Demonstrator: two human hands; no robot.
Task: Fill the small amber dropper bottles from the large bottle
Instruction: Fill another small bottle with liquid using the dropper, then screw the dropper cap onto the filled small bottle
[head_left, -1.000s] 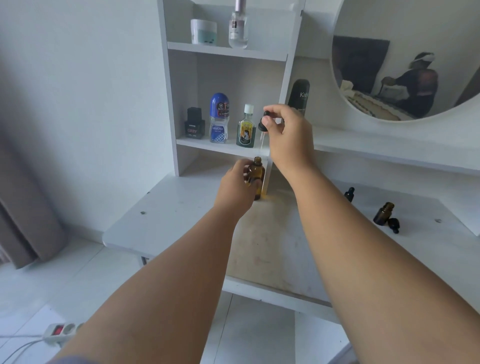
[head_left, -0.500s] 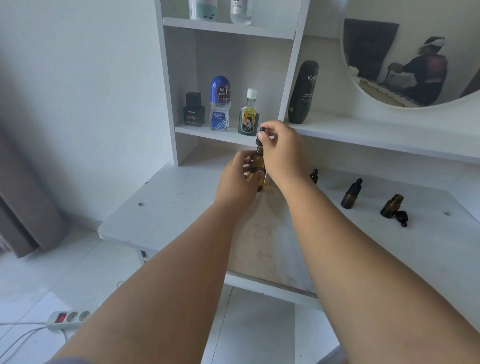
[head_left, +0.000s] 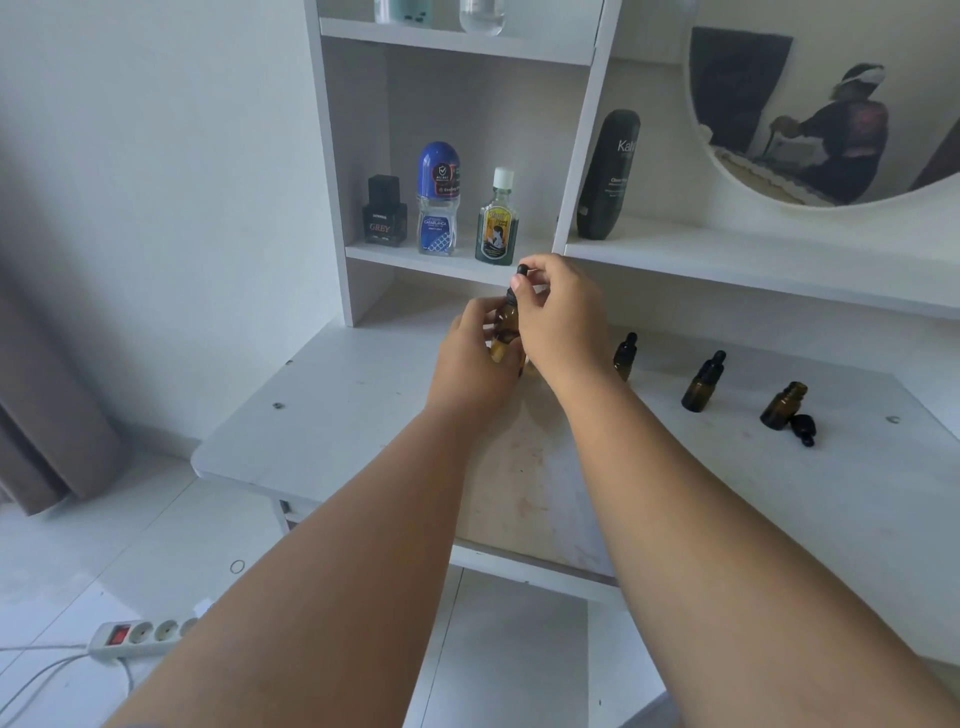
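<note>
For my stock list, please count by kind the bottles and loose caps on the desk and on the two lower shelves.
Large amber bottle, in the left hand, its dropper top pinched by the right hand: 1
Small amber dropper bottles on the desk: 3
Loose black cap: 1
Other bottles on the shelves: 4
Total: 9

White desk (head_left: 337, 415) with amber dropper bottles (head_left: 702, 384)

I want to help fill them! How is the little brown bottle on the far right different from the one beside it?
The far-right bottle is open, its neck bare; the neighbour bottle wears a black dropper cap. A loose black dropper lies beside the far-right bottle, none beside the neighbour bottle. Both are small, amber, standing on the white table.
</note>
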